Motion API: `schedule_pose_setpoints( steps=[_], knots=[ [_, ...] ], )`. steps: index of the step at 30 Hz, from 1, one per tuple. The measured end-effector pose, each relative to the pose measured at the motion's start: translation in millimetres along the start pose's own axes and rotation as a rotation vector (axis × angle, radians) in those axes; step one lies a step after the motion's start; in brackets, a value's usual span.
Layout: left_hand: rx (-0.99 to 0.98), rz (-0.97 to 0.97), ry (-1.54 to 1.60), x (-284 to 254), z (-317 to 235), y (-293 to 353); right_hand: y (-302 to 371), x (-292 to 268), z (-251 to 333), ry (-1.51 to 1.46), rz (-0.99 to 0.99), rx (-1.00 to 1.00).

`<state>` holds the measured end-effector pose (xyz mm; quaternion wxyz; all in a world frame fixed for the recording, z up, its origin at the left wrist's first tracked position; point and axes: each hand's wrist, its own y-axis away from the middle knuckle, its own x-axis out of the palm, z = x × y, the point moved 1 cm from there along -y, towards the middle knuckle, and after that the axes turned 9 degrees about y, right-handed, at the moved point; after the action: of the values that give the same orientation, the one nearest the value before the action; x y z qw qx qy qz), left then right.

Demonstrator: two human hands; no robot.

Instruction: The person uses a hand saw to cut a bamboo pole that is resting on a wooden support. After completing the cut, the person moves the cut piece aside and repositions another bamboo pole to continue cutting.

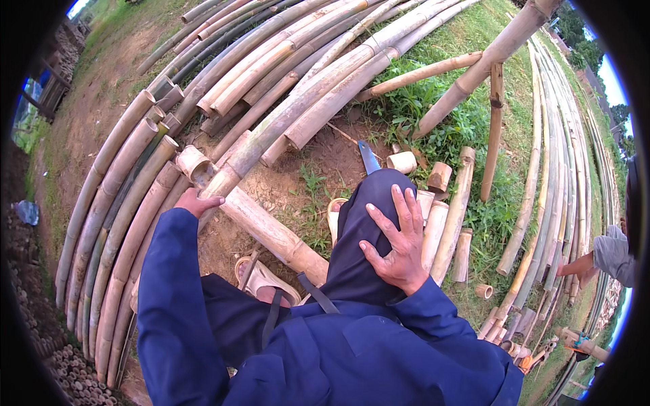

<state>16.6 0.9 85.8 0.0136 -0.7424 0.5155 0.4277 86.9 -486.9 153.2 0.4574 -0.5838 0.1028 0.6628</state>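
My left hand (198, 201) is closed round the near end of a long bamboo pole (298, 107), its thumb lying along the cut end. That pole slants away to the upper right over other poles. Just below the end, a thick, short bamboo length (274, 230) lies between my legs. A short hollow bamboo piece (193, 162) rests beside my left hand. On my raised knee, my right hand (396, 247) lies flat with fingers spread, holding nothing. Beyond the knee is a blue, flat, blade-like tool (369, 157), partly hidden by the knee.
Bamboo poles (118, 223) lie in rows at left, with more poles (552, 155) at right. Cut bamboo pieces (440, 177) sit beside my knee. A slanted bamboo post (484, 68) stands ahead. Another person's hand (577, 266) reaches toward the right-hand poles.
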Motion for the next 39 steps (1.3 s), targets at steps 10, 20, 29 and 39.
schedule_pose_setpoints(
  steps=[10, 20, 29, 39],
  knots=[
    [0.488, -0.360, -0.345, 25, -70, -8, 22, -1, -23, -0.132, -0.095, 0.037],
    [0.642, -0.489, -0.624, 82, -130, -49, 38, -12, -33, -0.111, -0.159, 0.128],
    [0.594, -0.358, -0.776, 95, -104, -64, 45, -16, -36, -0.102, -0.174, 0.169],
    [0.700, -0.434, -0.756, 121, -107, -63, 43, -16, -34, -0.078, -0.178, 0.176]
  ],
)
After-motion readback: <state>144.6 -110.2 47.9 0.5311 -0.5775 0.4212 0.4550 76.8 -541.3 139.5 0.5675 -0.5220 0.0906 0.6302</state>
